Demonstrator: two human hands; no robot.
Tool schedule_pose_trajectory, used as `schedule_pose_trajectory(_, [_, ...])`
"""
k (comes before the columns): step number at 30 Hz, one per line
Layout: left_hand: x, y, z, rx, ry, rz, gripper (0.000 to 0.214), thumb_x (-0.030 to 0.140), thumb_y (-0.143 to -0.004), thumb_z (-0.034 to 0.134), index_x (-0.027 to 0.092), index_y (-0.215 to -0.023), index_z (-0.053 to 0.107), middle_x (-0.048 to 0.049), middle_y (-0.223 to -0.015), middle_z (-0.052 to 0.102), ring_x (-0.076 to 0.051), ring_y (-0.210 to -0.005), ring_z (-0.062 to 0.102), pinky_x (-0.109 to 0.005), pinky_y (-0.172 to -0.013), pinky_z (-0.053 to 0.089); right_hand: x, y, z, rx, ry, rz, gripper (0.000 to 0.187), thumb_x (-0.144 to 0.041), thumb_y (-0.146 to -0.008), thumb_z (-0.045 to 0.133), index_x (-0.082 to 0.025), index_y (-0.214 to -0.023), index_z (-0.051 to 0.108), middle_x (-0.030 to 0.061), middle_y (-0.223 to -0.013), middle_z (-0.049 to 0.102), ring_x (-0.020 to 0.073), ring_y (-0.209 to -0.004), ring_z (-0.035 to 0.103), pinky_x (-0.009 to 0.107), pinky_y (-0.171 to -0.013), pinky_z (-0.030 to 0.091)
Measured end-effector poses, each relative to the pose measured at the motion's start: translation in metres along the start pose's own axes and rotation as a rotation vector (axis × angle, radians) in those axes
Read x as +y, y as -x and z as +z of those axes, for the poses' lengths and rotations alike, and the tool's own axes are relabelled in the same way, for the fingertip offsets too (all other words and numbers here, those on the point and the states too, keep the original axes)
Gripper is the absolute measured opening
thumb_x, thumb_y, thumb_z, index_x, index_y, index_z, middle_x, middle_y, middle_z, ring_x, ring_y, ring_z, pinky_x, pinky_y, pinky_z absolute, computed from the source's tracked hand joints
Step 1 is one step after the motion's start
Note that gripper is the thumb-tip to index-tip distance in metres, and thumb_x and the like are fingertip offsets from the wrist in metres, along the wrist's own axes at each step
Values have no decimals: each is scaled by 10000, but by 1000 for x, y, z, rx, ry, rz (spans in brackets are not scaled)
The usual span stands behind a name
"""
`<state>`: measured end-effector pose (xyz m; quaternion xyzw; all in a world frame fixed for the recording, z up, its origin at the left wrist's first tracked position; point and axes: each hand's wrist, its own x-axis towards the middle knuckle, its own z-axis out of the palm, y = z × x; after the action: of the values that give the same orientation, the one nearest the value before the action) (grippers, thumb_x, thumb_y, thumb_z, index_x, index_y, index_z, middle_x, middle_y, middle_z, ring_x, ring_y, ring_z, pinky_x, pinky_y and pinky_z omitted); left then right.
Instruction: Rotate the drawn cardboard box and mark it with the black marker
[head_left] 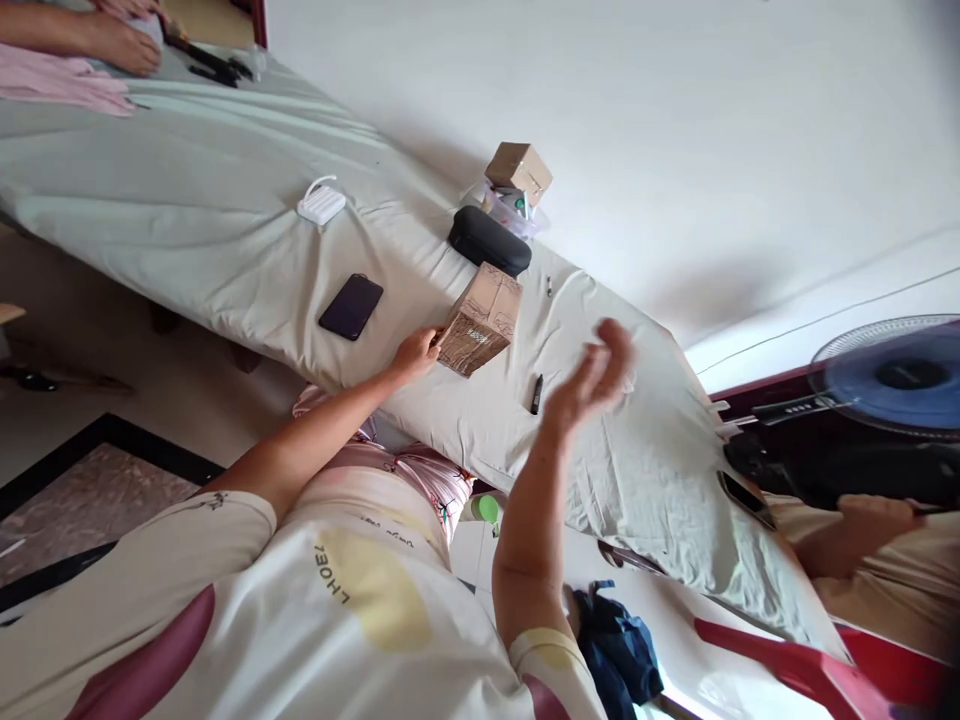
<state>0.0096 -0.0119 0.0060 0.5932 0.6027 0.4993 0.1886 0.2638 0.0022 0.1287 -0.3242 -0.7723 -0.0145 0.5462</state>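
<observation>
Cardboard box (480, 320), lettering (478, 336) illegible, is gripped by the left hand (416, 356), a loaded plastic tub (541, 221) behind it, the right hand (589, 385) half-open, seemingly empty.

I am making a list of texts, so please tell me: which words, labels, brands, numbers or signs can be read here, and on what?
"LHOE", last mark after it unclear: shirt.
Smaller script on the shirt: too small to read.
Pale marking on the held box: too blurred to read.
Marking on the fan hub: too blurred to read.
</observation>
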Motion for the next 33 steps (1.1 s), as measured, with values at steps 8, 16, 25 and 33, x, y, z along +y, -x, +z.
schedule_pose_trajectory(8, [0, 3, -4, 28, 75, 98, 444, 120, -857, 558, 207, -1274, 684, -106, -1270, 729, -255, -1173, 693, -411, -1070, 540, 8, 44, 84, -126, 29, 175, 477, -416, -1060, 338, -218, -1434, 559, 163, -1582, 441, 285, -1510, 422, 529, -1211, 409])
schedule_pose_trajectory(16, [-2, 4, -8, 113, 122, 9, 552, 127, -866, 533, 249, -1404, 540, -71, -1121, 774, -241, -1045, 739, -403, -966, 588, -10, 72, 86, -150, 102, 58, 579, -411, -978, 463, -227, -1527, 437, 171, -1568, 495, 329, -1518, 411, 618, -1234, 357])
schedule_pose_trajectory(25, [0, 5, -13, 257, 122, 148, 757, 514, -984, 562, 213, -1602, 243, -204, -1570, 460, -278, -1411, 542, -430, -1143, 482, -18, 73, 93, -200, 67, -34, 513, -393, -999, 426, -230, -1466, 562, 152, -1444, 631, 308, -1405, 556, 564, -1185, 444])
schedule_pose_trajectory(33, [6, 0, 0, 186, -78, 193, 1264, 714, -687, 812, 189, -1628, 151, -289, -1662, 261, -445, -1572, 270, -594, -1181, 401, -23, 67, 92, -211, 173, 1, 505, -398, -1015, 452, -241, -1481, 567, 125, -1518, 583, 296, -1474, 484, 543, -1229, 396])
